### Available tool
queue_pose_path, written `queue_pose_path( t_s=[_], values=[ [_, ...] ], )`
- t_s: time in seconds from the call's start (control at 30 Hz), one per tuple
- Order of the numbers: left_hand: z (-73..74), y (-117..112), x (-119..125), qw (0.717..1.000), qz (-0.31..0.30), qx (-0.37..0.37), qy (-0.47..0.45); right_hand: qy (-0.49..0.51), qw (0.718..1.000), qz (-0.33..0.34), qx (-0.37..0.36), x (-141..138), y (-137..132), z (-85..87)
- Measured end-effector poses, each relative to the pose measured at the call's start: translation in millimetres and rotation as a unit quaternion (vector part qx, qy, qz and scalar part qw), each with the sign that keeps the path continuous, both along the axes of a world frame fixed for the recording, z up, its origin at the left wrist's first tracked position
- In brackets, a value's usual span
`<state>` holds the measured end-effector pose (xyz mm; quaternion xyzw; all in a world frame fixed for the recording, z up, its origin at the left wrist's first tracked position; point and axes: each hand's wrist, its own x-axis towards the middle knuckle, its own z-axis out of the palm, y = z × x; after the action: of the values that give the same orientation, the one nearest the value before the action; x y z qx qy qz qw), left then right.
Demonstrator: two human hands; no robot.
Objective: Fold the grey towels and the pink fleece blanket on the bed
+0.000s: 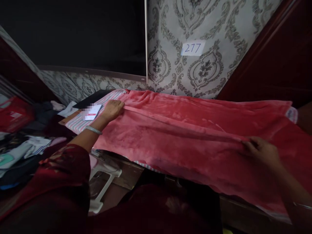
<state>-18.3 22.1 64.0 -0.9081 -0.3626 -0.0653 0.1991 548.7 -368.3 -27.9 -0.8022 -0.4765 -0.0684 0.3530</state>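
A plush coral-red blanket (156, 136) lies spread along a long, low surface, over a striped cloth (79, 122) that shows at the left end and along the front edge. My left hand (113, 110) pinches a raised fold of the blanket near its left end. Farther right, my right hand (262, 150) grips the same fold, with the fingers closed on it. The fold runs as a taut ridge between both hands. A white label (292, 114) shows at the blanket's far right corner. Just left of my left hand, a phone with a lit screen (93, 112) rests on the striped cloth.
A large dark television (80, 35) hangs low on the patterned wall behind. A paper marked 277 (193, 47) is stuck on the wallpaper. Piled clothes (26, 149) and a red bag (16, 113) lie at left. A white plastic frame (104, 185) stands below the front edge.
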Motion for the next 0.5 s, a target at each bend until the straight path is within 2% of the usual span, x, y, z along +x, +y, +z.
queue_pose_path(
  t_s=[0.1, 0.23, 0.33, 0.43, 0.5],
  values=[
    [-16.8, -4, -16, 0.998, -0.022, -0.059, 0.025, 0.020, 0.999, 0.006, -0.037, -6, -4, -11.1],
    [-36.6, -5, -27, 0.993, -0.023, -0.114, -0.012, 0.032, 0.994, -0.012, -0.104, -13, -8, -17.4],
    [-37.7, 6, -28, 0.980, -0.019, -0.189, -0.059, 0.045, 0.991, -0.012, -0.126, -17, -9, -14.3],
    [-32.0, 23, -28, 0.950, -0.001, -0.276, -0.147, 0.052, 0.991, -0.008, -0.123, -14, -9, -11.6],
    [-29.6, 34, -25, 0.941, 0.010, -0.286, -0.181, 0.007, 0.994, -0.022, -0.107, -8, -8, -12.6]
  ],
)
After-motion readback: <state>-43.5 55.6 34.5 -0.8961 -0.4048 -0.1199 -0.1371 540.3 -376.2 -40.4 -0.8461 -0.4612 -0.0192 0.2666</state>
